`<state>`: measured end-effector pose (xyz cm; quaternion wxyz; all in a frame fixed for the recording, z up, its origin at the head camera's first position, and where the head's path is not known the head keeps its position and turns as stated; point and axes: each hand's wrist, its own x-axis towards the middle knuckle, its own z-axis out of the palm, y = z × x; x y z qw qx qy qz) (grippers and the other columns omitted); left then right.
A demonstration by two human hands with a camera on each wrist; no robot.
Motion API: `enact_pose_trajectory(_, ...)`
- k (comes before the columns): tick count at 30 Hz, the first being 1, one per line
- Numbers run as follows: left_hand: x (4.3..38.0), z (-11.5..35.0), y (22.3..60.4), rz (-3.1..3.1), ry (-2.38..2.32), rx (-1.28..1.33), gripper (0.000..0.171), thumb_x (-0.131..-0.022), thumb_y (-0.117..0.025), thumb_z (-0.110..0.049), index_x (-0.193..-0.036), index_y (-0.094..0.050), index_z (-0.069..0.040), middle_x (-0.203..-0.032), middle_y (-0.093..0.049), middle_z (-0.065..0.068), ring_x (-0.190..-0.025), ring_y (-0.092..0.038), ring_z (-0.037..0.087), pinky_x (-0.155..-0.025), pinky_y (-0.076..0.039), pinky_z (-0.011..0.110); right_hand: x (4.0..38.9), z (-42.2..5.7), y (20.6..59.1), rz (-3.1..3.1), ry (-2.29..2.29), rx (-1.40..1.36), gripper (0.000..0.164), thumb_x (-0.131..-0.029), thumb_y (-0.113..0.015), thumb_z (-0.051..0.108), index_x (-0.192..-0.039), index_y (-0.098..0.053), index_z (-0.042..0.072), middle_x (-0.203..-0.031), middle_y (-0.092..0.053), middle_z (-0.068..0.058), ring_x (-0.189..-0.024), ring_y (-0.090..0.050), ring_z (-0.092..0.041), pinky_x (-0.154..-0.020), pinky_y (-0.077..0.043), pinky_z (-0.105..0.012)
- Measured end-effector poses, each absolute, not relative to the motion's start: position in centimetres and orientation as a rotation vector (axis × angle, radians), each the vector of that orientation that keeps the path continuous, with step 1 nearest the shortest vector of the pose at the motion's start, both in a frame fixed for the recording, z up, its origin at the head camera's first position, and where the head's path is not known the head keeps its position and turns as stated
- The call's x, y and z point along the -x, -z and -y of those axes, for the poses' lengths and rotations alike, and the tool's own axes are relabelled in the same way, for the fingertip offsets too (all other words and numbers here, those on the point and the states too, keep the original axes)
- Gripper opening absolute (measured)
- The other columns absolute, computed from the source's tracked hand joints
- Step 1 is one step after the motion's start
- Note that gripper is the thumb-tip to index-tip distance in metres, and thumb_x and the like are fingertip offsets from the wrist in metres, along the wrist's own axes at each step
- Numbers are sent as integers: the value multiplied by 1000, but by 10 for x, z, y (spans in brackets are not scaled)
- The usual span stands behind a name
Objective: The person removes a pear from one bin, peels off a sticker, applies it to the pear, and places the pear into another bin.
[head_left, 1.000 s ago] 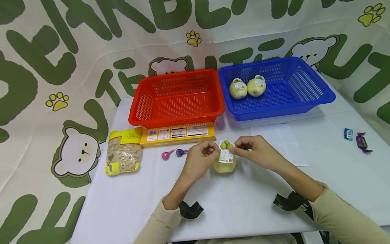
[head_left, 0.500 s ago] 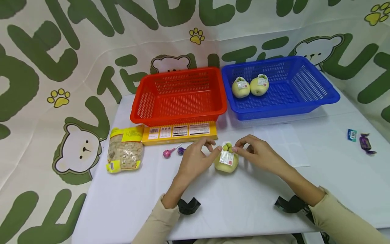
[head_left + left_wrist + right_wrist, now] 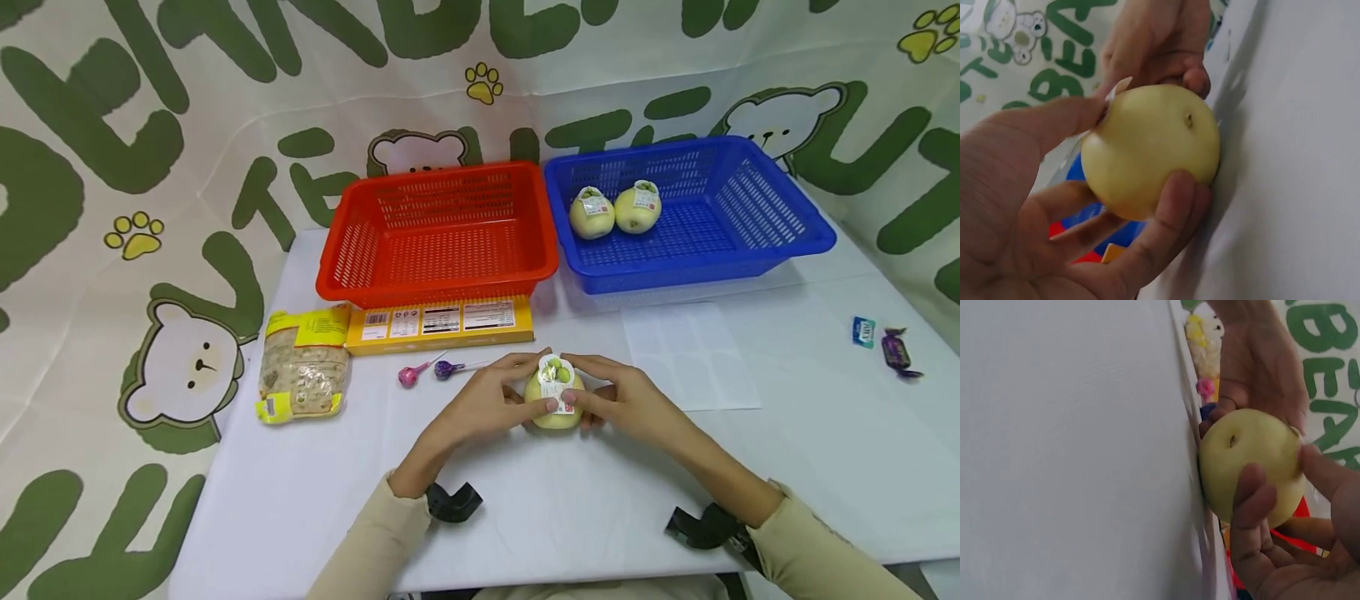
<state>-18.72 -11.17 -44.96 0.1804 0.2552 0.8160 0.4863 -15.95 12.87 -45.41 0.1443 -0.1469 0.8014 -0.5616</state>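
A round pale yellow pear (image 3: 553, 421) sits low at the table's middle, with a white label (image 3: 557, 377) picturing green fruit on its upper side. From the left, my left hand (image 3: 498, 392) holds the pear, its thumb on the label's lower edge. My right hand (image 3: 626, 400) holds the opposite side, that thumb also on the label. In the left wrist view, fingers curve under the pear (image 3: 1147, 147) and its small stem dip faces the camera. The right wrist view shows the pear (image 3: 1247, 459) between both hands, the label mostly hidden there.
Behind stand a red basket (image 3: 438, 293) and a blue basket (image 3: 675, 277) with two labelled pears (image 3: 637, 212). Left of the hands are a yellow box (image 3: 442, 327), a bagged food pack (image 3: 303, 367) and two lollipops (image 3: 408, 377). A label sheet (image 3: 693, 358) and wrapped candies (image 3: 896, 352) lie right.
Both hands have gone from pinching at the label's top to cupping the pear's sides, with thumbs moved down onto the label. The label's looped top now shows.
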Motion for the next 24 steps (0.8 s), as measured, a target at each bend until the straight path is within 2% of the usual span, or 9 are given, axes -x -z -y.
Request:
enact_pose_trajectory(3,189,113,451,-2272,-1364,-795,83,-83,-83,-28,-154,-40,-16,-148,-46,-3,-82,-68,10,-73,-58,26,159,-132,458,-2352,1552,517,79,-86,-81,22,-152,-40,4,-144,-47,-17,-73,-68,-16,-62,-57,-29)
enact_pose_trajectory(6,189,115,452,-2241,-1372,-801,90,-82,-85,-28,-156,-35,-18,-147,-44,-1,-79,-69,13,-69,-59,28,160,-133,459,-2358,1486,548,88,-84,-82,29,-155,-35,7,-119,-63,-15,-70,-65,-16,-60,-53,-26)
enact_pose_trajectory(9,188,114,453,-2218,-1388,-767,80,-88,-78,-34,-156,-37,-23,-148,-43,-1,-71,-70,18,-62,-59,33,162,-135,454,-2312,1502,461,74,-92,-74,34,-153,-40,12,-84,-68,-10,-67,-65,-24,-56,-50,-28)
enact_pose_trajectory(11,188,112,454,-2199,-1435,-717,68,-93,-72,-37,-153,-42,-26,-148,-44,0,-64,-70,22,-58,-58,37,163,-135,450,-2293,1529,395,61,-95,-69,36,-148,-46,15,-71,-68,-12,-63,-65,-29,-53,-49,-30)
enact_pose_trajectory(14,187,106,457,-2222,-1512,-645,51,-96,-67,-41,-143,-51,-28,-142,-52,0,-60,-69,25,-56,-58,38,165,-131,448,-2277,1585,306,51,-96,-67,42,-140,-54,20,-66,-66,-14,-58,-63,-31,-50,-47,-30)
enact_pose_trajectory(17,187,102,459,-2238,-1612,-570,36,-95,-67,-40,-127,-59,-26,-135,-59,-1,-68,-70,21,-54,-58,39,167,-126,450,-2277,1635,251,46,-94,-68,45,-134,-58,25,-61,-59,-13,-49,-55,-25,-45,-41,-28)
enact_pose_trajectory(20,187,99,459,-2236,-1668,-521,28,-94,-69,-39,-117,-61,-24,-129,-60,-3,-74,-68,22,-52,-58,40,169,-121,454,-2314,1663,235,40,-95,-66,45,-129,-60,25,-66,-57,-10,-43,-44,-19,-41,-36,-27)
enact_pose_trajectory(22,188,96,459,-2232,-1689,-473,26,-93,-69,-41,-112,-62,-25,-128,-59,-3,-74,-68,25,-51,-58,42,171,-119,456,-2347,1671,221,36,-97,-64,45,-125,-62,24,-77,-60,-8,-48,-43,-18,-44,-38,-28)
enact_pose_trajectory(24,189,94,459,-2274,-1689,-442,23,-94,-68,-43,-108,-63,-25,-125,-60,-2,-83,-68,24,-51,-58,43,174,-116,458,-2370,1690,214,34,-98,-63,44,-122,-64,21,-96,-65,-6,-66,-53,-19,-59,-45,-32)
